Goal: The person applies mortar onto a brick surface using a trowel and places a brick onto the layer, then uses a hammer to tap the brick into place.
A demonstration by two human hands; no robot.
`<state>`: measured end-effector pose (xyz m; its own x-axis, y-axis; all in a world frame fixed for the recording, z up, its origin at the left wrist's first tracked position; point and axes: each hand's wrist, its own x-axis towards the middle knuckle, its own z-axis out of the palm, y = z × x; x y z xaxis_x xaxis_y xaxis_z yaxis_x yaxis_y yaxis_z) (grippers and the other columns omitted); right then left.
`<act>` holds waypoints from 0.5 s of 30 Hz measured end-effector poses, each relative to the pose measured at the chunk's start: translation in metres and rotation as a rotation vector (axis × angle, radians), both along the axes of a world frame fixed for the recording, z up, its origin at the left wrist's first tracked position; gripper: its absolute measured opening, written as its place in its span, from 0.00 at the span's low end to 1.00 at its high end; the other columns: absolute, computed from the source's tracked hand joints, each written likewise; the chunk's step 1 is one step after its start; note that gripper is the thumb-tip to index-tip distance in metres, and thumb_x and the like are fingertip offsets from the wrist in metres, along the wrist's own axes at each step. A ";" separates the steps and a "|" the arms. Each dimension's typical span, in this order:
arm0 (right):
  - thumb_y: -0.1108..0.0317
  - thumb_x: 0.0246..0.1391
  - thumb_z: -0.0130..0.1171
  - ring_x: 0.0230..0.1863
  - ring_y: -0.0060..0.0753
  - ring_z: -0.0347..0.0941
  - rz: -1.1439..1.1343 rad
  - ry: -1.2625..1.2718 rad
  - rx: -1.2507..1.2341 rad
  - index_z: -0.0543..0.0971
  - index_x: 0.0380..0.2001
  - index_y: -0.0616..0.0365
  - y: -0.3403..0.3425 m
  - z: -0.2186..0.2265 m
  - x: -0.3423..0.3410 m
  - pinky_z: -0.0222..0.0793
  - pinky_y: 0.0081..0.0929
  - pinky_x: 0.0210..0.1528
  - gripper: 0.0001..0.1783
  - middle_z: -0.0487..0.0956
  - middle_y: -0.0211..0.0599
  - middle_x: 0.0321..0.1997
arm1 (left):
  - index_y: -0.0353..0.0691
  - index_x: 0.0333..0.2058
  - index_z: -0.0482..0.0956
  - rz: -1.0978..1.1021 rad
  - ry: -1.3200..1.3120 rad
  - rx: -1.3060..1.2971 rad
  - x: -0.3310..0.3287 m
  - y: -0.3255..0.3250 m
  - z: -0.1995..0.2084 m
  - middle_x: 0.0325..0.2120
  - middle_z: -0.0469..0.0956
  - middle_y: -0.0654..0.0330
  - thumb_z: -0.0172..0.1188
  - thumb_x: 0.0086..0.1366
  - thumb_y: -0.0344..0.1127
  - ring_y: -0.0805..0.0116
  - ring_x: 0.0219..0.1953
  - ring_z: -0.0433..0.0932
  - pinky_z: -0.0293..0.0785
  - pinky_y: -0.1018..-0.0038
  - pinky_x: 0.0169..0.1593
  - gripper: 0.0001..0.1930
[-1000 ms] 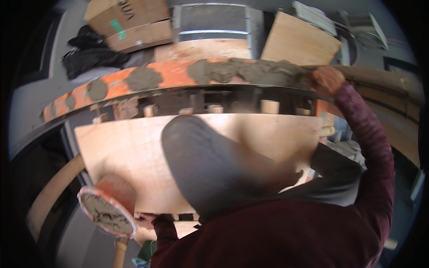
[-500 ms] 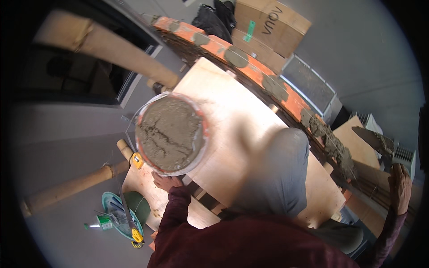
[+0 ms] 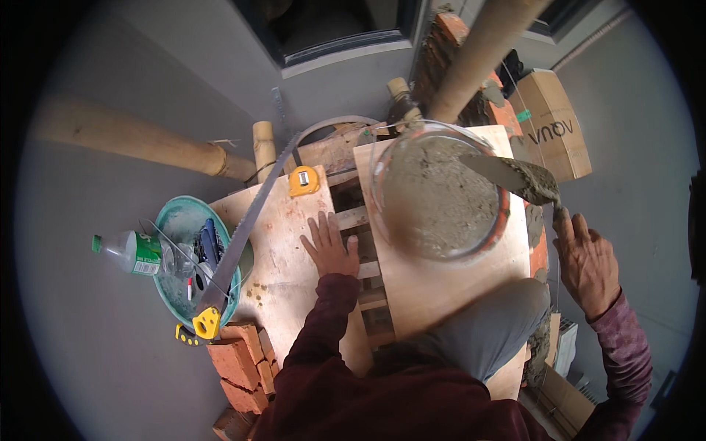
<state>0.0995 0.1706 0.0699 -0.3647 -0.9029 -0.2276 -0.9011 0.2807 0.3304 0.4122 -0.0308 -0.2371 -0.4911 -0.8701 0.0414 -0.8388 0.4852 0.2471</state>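
My right hand (image 3: 588, 264) grips a trowel (image 3: 518, 176) by its handle. Wet mortar smears the blade, whose tip reaches over a round bucket (image 3: 504, 220) filled with grey mortar (image 3: 434, 202). The bucket stands on the right-hand plywood sheet (image 3: 419, 298). My left hand (image 3: 331, 246) lies flat with fingers spread on the left-hand plywood sheet (image 3: 283, 242), holding nothing. Just beyond its fingertips sits a yellow tape measure (image 3: 304, 181).
At left, a handsaw (image 3: 254, 228) lies across a teal basin (image 3: 168, 294) holding tools and a plastic bottle (image 3: 136, 251). Orange bricks (image 3: 239, 364) are stacked below. Bamboo poles (image 3: 485, 55) cross the space. A brick wall (image 3: 504, 114) and cardboard box (image 3: 551, 125) stand at right.
My view has turned left. My left hand has left the bucket's edge and rests on the plywood. The trowel has come from the wall side to over the bucket.
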 end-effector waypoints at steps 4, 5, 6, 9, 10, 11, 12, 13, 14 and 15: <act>0.70 0.58 0.54 0.30 0.48 0.74 0.042 -0.018 0.161 0.64 0.59 0.68 -0.020 -0.004 0.009 0.71 0.40 0.33 0.27 0.73 0.50 0.39 | 0.35 0.68 0.58 -0.003 0.065 0.027 0.002 -0.003 0.001 0.71 0.52 0.49 0.48 0.67 0.54 0.44 0.74 0.43 0.33 0.38 0.71 0.37; 0.70 0.58 0.54 0.30 0.49 0.75 0.011 -0.042 0.225 0.63 0.60 0.68 -0.025 0.004 0.014 0.71 0.40 0.33 0.28 0.73 0.51 0.39 | 0.35 0.68 0.58 -0.008 0.070 0.043 -0.003 -0.005 0.004 0.71 0.52 0.49 0.49 0.67 0.54 0.43 0.74 0.43 0.33 0.38 0.71 0.37; 0.69 0.58 0.54 0.29 0.52 0.74 0.007 -0.076 0.264 0.61 0.60 0.68 -0.026 0.007 0.013 0.71 0.43 0.33 0.28 0.73 0.53 0.39 | 0.34 0.67 0.58 -0.016 0.077 0.060 -0.008 -0.006 0.006 0.71 0.52 0.48 0.49 0.67 0.54 0.43 0.74 0.43 0.33 0.38 0.71 0.38; 0.71 0.57 0.54 0.30 0.54 0.74 -0.055 -0.366 0.341 0.62 0.58 0.68 -0.040 -0.001 0.007 0.71 0.45 0.34 0.27 0.73 0.54 0.38 | 0.33 0.67 0.58 0.011 0.003 0.094 0.005 -0.002 0.009 0.71 0.51 0.47 0.51 0.65 0.53 0.42 0.74 0.42 0.32 0.37 0.71 0.38; 0.73 0.56 0.55 0.33 0.55 0.75 -0.141 -0.556 0.342 0.65 0.54 0.69 -0.056 0.010 0.009 0.71 0.44 0.34 0.23 0.74 0.54 0.35 | 0.32 0.67 0.58 0.011 0.018 0.107 0.003 -0.002 0.011 0.71 0.51 0.47 0.50 0.65 0.52 0.42 0.74 0.42 0.31 0.38 0.71 0.38; 0.74 0.55 0.56 0.33 0.54 0.76 -0.047 -0.599 0.333 0.66 0.51 0.69 -0.059 0.008 0.009 0.72 0.44 0.33 0.21 0.75 0.52 0.33 | 0.32 0.67 0.58 0.010 0.032 0.119 0.003 -0.003 0.013 0.71 0.51 0.47 0.50 0.65 0.51 0.43 0.74 0.42 0.30 0.38 0.71 0.38; 0.74 0.55 0.56 0.33 0.52 0.76 0.048 -0.642 0.324 0.68 0.48 0.69 -0.059 0.005 0.006 0.72 0.43 0.33 0.18 0.75 0.51 0.32 | 0.31 0.67 0.57 0.011 0.063 0.139 0.003 -0.004 0.014 0.71 0.51 0.46 0.50 0.65 0.51 0.42 0.74 0.42 0.29 0.38 0.71 0.38; 0.75 0.55 0.57 0.33 0.51 0.77 0.132 -0.674 0.317 0.69 0.45 0.69 -0.057 0.005 0.005 0.72 0.42 0.33 0.16 0.75 0.49 0.31 | 0.31 0.67 0.57 0.002 0.080 0.148 0.000 -0.006 0.014 0.71 0.51 0.46 0.49 0.65 0.51 0.42 0.74 0.42 0.29 0.38 0.71 0.38; 0.75 0.56 0.56 0.30 0.47 0.76 0.292 -0.673 0.260 0.70 0.42 0.69 -0.053 -0.002 0.002 0.72 0.40 0.30 0.13 0.75 0.46 0.29 | 0.31 0.67 0.57 -0.004 0.091 0.155 -0.001 -0.007 0.014 0.71 0.51 0.46 0.49 0.65 0.51 0.41 0.74 0.42 0.29 0.38 0.71 0.38; 0.75 0.57 0.56 0.27 0.43 0.76 0.451 -0.670 0.204 0.70 0.40 0.69 -0.047 -0.012 0.000 0.71 0.38 0.28 0.10 0.75 0.44 0.27 | 0.31 0.67 0.57 -0.010 0.102 0.161 -0.003 -0.007 0.013 0.71 0.51 0.46 0.49 0.65 0.51 0.41 0.74 0.41 0.29 0.37 0.71 0.38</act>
<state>0.0996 0.1234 0.0578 0.2932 -0.8476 -0.4423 -0.9367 -0.1620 -0.3104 0.4094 -0.0378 -0.2244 -0.5004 -0.8645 -0.0483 -0.8006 0.4408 0.4058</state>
